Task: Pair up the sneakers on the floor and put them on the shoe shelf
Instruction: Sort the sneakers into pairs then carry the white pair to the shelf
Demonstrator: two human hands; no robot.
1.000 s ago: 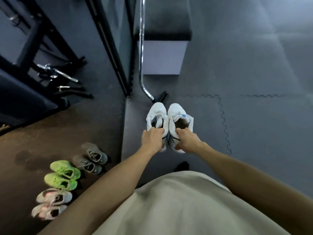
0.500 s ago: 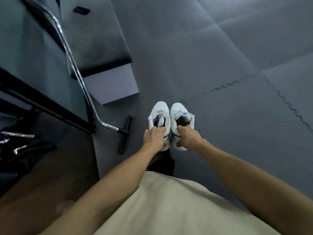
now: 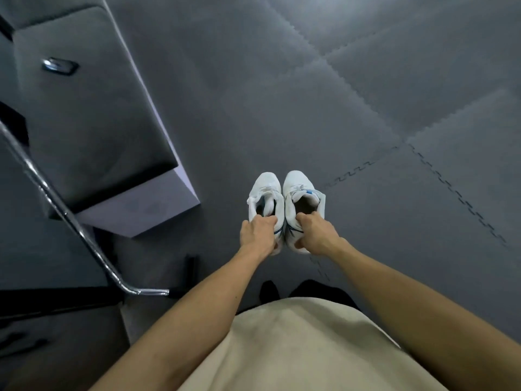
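Two white sneakers hang side by side in front of me, toes pointing away. My left hand (image 3: 258,235) grips the heel collar of the left white sneaker (image 3: 266,190). My right hand (image 3: 315,235) grips the heel collar of the right white sneaker (image 3: 301,190), which has a small blue tag on its tongue. Both shoes are held above the grey foam floor mats (image 3: 366,108). No shoe shelf and no other sneakers are in view.
A dark padded box with a pale side (image 3: 93,122) stands at the left. A chrome tube (image 3: 76,224) slopes down in front of it to a black foot (image 3: 190,275). Black frame parts fill the lower left. My dark shoes (image 3: 310,290) show below the hands.
My view has swung to the right across the mats; the pairs of sneakers on the brown floor have left the frame. Both hands keep the same grip on the white sneakers.
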